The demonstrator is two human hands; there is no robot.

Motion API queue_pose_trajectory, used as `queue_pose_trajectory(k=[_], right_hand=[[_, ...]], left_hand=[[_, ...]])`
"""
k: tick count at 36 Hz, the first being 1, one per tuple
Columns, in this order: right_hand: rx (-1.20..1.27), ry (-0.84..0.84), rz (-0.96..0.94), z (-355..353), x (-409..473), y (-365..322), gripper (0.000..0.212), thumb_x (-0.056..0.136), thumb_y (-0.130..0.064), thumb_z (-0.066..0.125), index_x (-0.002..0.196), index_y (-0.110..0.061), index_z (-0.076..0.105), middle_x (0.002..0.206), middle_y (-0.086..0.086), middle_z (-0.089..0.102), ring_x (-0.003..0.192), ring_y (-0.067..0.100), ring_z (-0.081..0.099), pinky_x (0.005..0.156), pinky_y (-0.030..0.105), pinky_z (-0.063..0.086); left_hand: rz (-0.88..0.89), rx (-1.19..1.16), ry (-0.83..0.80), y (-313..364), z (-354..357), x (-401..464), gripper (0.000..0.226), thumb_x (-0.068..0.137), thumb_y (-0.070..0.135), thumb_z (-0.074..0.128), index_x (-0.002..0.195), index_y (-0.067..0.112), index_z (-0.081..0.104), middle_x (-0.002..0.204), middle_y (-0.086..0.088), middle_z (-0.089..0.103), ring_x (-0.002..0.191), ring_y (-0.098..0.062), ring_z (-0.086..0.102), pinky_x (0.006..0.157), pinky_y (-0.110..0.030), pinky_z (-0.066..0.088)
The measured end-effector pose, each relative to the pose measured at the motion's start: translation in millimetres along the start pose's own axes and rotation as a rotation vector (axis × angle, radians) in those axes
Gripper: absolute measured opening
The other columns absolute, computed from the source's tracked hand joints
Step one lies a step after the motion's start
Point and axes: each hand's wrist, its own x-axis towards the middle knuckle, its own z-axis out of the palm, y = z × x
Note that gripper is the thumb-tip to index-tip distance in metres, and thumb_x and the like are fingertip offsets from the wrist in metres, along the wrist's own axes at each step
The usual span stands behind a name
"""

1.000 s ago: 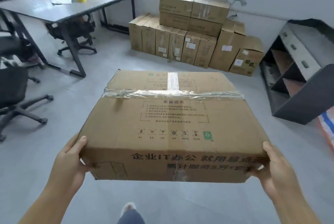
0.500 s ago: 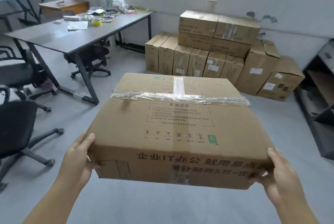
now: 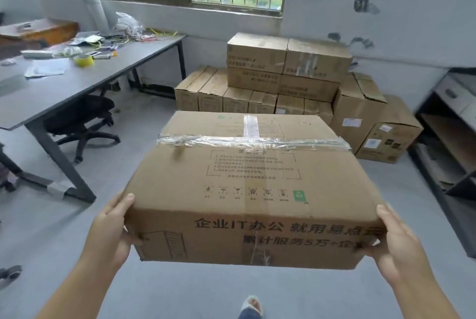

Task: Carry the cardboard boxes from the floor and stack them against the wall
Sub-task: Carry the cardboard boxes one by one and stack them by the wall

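Head view: left hand (image 3: 109,237) and right hand (image 3: 398,254) clasp the near corners of a taped box (image 3: 247,189) held level between them, well short of the stack (image 3: 288,79) ahead; a steady, even grip should keep it flat.

The carried box (image 3: 247,184) hides both hands' fingers and the stacked boxes' (image 3: 270,92) lower fronts; at 3 o'clock the shelf (image 3: 448,138) is cut off.

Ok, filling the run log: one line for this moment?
phase: carrying | left hand and right hand: gripping cardboard box | stack: ahead
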Motion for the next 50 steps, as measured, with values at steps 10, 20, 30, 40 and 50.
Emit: queue_pose_trajectory(k=[10, 20, 30, 40, 50], right_hand=[[-0.017, 0.073, -0.037, 46, 171, -75, 0.026, 0.102, -0.026, 0.04, 0.116, -0.029, 0.061, 0.094, -0.006, 0.061, 0.079, 0.019, 0.051, 0.056, 0.036, 0.035], [-0.016, 0.18, -0.088, 93, 340, -105, 0.024, 0.1, -0.028, 0.044, 0.104, -0.03, 0.067, 0.095, -0.004, 0.061, 0.076, 0.024, 0.052, 0.035, 0.03, 0.04], [0.082, 0.299, -0.108, 178, 521, -160, 0.018, 0.1, -0.027, 0.046, 0.108, -0.023, 0.062, 0.085, -0.002, 0.059, 0.064, 0.025, 0.048, 0.034, 0.031, 0.039], [0.098, 0.291, -0.199, 210, 694, -252, 0.018, 0.089, -0.036, 0.06, 0.103, -0.032, 0.071, 0.108, 0.007, 0.066, 0.086, 0.033, 0.055, 0.034, 0.036, 0.044], [0.058, 0.264, -0.192, 227, 950, -339, 0.024, 0.099, -0.03, 0.043, 0.113, -0.033, 0.063, 0.117, 0.004, 0.061, 0.1, 0.036, 0.053, 0.075, 0.073, 0.043]], left_hand=[[0.009, 0.014, -0.109, 28, 181, 130, 0.022, 0.101, 0.018, 0.043, 0.104, 0.026, 0.063, 0.097, 0.006, 0.059, 0.082, -0.013, 0.052, 0.056, -0.037, 0.044], [0.005, 0.052, -0.244, 34, 332, 285, 0.031, 0.1, 0.017, 0.043, 0.126, 0.024, 0.058, 0.095, 0.006, 0.056, 0.072, -0.011, 0.047, 0.037, -0.031, 0.047], [-0.046, 0.014, -0.323, 96, 524, 454, 0.023, 0.099, 0.017, 0.047, 0.113, 0.029, 0.059, 0.1, 0.009, 0.062, 0.079, -0.016, 0.057, 0.037, -0.032, 0.046], [0.014, 0.066, -0.469, 140, 724, 560, 0.023, 0.1, 0.017, 0.044, 0.098, 0.036, 0.058, 0.097, 0.016, 0.056, 0.083, -0.01, 0.055, 0.043, -0.04, 0.051], [0.085, 0.018, -0.358, 144, 934, 665, 0.038, 0.098, 0.021, 0.051, 0.136, 0.027, 0.046, 0.113, 0.011, 0.052, 0.076, -0.01, 0.053, 0.03, -0.042, 0.045]])
